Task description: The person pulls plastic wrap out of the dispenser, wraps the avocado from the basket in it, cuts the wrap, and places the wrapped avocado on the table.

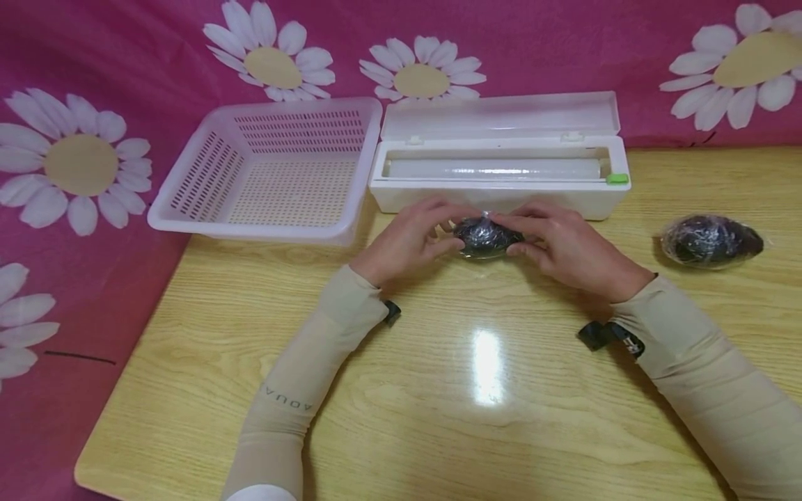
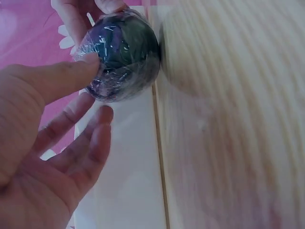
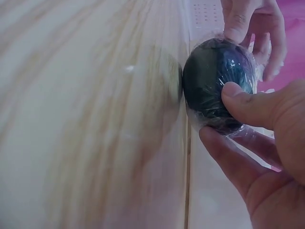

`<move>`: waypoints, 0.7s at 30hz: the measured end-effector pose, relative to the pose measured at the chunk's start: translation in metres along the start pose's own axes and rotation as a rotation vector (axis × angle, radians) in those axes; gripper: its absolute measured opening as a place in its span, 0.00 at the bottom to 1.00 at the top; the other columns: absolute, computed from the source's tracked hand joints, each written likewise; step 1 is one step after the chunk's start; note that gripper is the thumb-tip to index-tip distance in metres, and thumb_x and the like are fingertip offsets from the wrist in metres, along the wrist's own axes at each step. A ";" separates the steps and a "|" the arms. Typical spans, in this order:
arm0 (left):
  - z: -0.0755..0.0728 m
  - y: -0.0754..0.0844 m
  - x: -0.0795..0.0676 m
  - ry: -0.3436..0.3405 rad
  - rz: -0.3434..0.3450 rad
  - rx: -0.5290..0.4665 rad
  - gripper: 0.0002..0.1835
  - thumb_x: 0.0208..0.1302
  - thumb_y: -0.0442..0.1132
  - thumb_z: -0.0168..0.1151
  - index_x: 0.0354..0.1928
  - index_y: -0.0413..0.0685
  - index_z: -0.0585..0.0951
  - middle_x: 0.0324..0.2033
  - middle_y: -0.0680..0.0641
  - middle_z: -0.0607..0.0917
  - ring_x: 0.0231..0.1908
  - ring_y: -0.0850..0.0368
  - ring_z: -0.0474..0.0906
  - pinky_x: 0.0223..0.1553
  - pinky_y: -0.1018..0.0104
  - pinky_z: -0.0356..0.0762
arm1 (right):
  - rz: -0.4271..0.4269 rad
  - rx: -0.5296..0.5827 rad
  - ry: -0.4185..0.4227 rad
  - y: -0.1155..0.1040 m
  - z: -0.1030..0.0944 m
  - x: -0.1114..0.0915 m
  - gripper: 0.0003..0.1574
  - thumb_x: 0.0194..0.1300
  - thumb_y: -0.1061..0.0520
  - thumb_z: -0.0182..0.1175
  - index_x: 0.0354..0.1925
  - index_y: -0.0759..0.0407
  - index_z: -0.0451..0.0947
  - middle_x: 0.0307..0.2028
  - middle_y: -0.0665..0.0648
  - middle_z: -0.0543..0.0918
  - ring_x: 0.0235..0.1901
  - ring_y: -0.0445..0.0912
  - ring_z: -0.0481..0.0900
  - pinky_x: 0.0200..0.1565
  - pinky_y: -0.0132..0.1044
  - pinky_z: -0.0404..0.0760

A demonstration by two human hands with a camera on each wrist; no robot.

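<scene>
A dark avocado [image 1: 485,240] wrapped in clear plastic film lies on the table just in front of a white cling film dispenser [image 1: 501,198]. My left hand [image 1: 410,240] holds its left end, the thumb pressing the film in the left wrist view. From the other side my right hand [image 1: 564,243] grips the right end between thumb and fingers. A gathered tuft of film stands up on top between the two hands. In the right wrist view, the wrapped avocado [image 3: 205,71] shows a smooth, dark green-black skin under creased film.
The dispenser's lid [image 1: 501,115] stands raised, with a film roll [image 1: 495,169] inside and a green slider [image 1: 617,179] at its right end. A white perforated basket [image 1: 282,233] stands to its left. Another wrapped avocado [image 1: 711,241] lies at the right. Behind hangs a pink flowered cloth [image 1: 539,42].
</scene>
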State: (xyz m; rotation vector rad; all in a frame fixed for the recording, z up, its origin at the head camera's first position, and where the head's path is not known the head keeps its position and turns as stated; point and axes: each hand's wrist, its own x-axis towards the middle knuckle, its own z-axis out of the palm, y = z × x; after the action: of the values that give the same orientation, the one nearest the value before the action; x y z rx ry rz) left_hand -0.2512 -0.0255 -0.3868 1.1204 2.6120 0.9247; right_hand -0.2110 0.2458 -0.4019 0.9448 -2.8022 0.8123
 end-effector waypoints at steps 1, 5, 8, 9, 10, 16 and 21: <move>0.000 0.000 0.000 -0.001 0.016 0.023 0.23 0.71 0.42 0.66 0.67 0.57 0.80 0.60 0.49 0.83 0.59 0.55 0.79 0.62 0.63 0.78 | 0.006 0.005 -0.005 0.000 0.000 0.000 0.36 0.66 0.62 0.69 0.71 0.55 0.74 0.57 0.64 0.82 0.58 0.58 0.78 0.59 0.56 0.79; -0.001 -0.001 0.000 -0.005 0.038 0.072 0.19 0.71 0.42 0.66 0.63 0.58 0.84 0.57 0.48 0.83 0.59 0.54 0.78 0.63 0.61 0.77 | 0.038 0.027 -0.022 0.000 -0.002 -0.001 0.37 0.67 0.62 0.68 0.72 0.53 0.73 0.58 0.63 0.81 0.57 0.57 0.78 0.58 0.55 0.79; -0.001 0.000 0.001 0.003 0.053 0.078 0.19 0.70 0.40 0.68 0.62 0.56 0.85 0.61 0.47 0.82 0.60 0.53 0.78 0.62 0.62 0.77 | 0.053 0.036 -0.037 0.000 -0.003 -0.001 0.36 0.68 0.63 0.68 0.72 0.53 0.73 0.58 0.63 0.81 0.56 0.56 0.78 0.56 0.54 0.80; -0.001 0.000 0.001 0.006 0.059 0.077 0.20 0.70 0.40 0.68 0.62 0.55 0.85 0.63 0.47 0.80 0.62 0.52 0.78 0.62 0.63 0.78 | 0.059 0.037 -0.046 0.000 -0.004 -0.001 0.37 0.67 0.63 0.68 0.72 0.53 0.73 0.58 0.63 0.81 0.56 0.56 0.78 0.56 0.53 0.80; -0.001 0.000 0.002 0.006 0.066 0.075 0.20 0.69 0.39 0.68 0.62 0.54 0.84 0.66 0.47 0.79 0.64 0.51 0.77 0.62 0.64 0.79 | 0.063 0.040 -0.054 0.001 -0.005 -0.001 0.37 0.67 0.64 0.68 0.72 0.53 0.73 0.58 0.63 0.81 0.56 0.56 0.78 0.56 0.53 0.80; -0.002 0.001 0.005 -0.038 0.061 0.048 0.24 0.69 0.37 0.67 0.66 0.51 0.80 0.70 0.47 0.79 0.66 0.53 0.79 0.64 0.64 0.79 | 0.066 0.062 -0.074 0.003 -0.007 0.000 0.40 0.64 0.68 0.68 0.72 0.53 0.73 0.61 0.62 0.82 0.58 0.55 0.78 0.59 0.54 0.79; -0.002 0.005 0.006 -0.071 0.032 0.076 0.29 0.71 0.38 0.66 0.73 0.53 0.74 0.68 0.49 0.80 0.63 0.55 0.81 0.67 0.63 0.77 | 0.086 0.092 -0.071 0.005 -0.007 0.001 0.41 0.65 0.68 0.67 0.74 0.51 0.70 0.68 0.60 0.79 0.68 0.59 0.75 0.69 0.60 0.73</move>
State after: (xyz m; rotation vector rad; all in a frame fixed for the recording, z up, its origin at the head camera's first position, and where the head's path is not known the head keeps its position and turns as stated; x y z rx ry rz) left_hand -0.2535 -0.0193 -0.3815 1.1939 2.5989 0.7830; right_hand -0.2154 0.2524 -0.3976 0.8887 -2.9066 0.9449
